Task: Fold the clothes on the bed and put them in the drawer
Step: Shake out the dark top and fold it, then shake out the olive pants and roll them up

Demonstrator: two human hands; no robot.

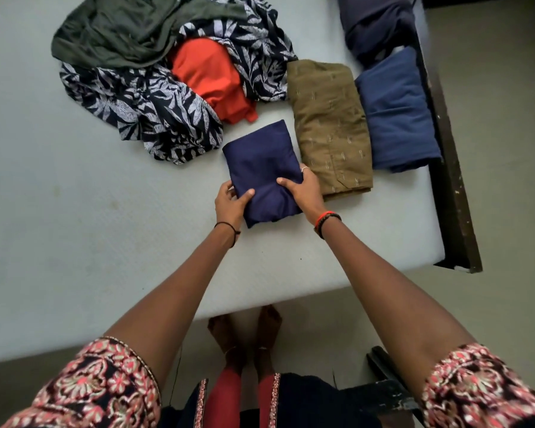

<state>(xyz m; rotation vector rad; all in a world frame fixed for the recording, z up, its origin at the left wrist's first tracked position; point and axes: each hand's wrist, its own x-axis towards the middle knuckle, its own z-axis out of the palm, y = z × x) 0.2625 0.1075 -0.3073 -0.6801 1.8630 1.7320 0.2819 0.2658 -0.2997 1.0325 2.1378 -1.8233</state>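
Mattress of pale grey fabric (pixel 74 211) fills the left and middle of the frame, bordered at right by a dark wooden bed frame (pixel 451 186), with beige floor (pixel 507 118) beyond it and below the near edge. A folded navy-purple cloth rectangle (pixel 260 156) lies at the centre; the left hand (pixel 229 202) grasps its lower left corner, thumb on top, and the right hand (pixel 303 193) grips its right side. Just right of it lies a folded olive-brown patterned garment (pixel 331 125), then a folded blue garment (pixel 399 118) by the mattress's right edge. Upper left holds a heap: dark green cloth (pixel 121 32), orange-red garment (pixel 210 72), navy leaf-print fabric (pixel 136 109). Bare mattress spreads across the left and lower centre
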